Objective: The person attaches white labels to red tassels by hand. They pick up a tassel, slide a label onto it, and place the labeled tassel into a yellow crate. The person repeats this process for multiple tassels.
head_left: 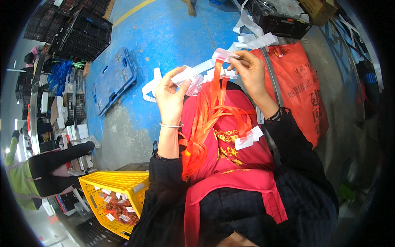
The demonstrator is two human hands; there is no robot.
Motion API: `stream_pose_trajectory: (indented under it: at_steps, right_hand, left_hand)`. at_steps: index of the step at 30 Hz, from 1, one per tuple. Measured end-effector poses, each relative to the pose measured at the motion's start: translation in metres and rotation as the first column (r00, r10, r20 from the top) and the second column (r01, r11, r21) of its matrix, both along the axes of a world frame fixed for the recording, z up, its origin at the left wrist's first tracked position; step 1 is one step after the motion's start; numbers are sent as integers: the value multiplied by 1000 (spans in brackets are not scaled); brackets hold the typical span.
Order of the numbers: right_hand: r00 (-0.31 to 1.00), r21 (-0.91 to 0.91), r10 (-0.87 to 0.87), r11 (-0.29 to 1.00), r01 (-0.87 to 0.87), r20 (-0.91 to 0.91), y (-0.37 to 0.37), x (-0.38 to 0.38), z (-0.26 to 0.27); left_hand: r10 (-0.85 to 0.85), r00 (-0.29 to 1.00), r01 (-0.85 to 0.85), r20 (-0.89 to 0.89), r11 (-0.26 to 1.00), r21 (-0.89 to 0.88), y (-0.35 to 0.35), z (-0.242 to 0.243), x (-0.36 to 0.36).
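Note:
My left hand pinches a white printed label between thumb and fingers, with a pinkish piece showing below it. My right hand grips a pale label at the upper end of an orange strip. A bundle of shiny orange ribbon-like strips lies over my lap on the red apron, which bears yellow writing. White labels are stuck on the ends of some strips at the right. A long band of white label tape runs behind both hands, looping down at the left and up to the right.
A yellow crate at lower left holds small reddish net-bagged produce with white tags. A blue plastic pallet lies on the blue floor. A red sack stands right of a metal bar. Black crates and another person are at left.

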State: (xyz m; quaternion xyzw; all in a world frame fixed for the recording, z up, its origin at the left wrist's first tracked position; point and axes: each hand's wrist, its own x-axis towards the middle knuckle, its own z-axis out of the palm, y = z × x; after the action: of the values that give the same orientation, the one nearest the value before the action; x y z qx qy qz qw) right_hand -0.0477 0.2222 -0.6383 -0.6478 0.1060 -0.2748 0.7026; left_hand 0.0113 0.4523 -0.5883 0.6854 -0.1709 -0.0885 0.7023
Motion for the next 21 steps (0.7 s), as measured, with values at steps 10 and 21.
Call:
stream_pose_trajectory:
  at_steps: [10,21]
  right_hand:
    - [987,67,137,987,-143,83,23,0,24]
    - [948,-279,300,906,-318,-106,40,-14,30]
  left_hand:
    - [-85,992,85,-96,996,-10,-2,1,-6]
    - [-100,995,100,-8,973,206,-6,3,-11]
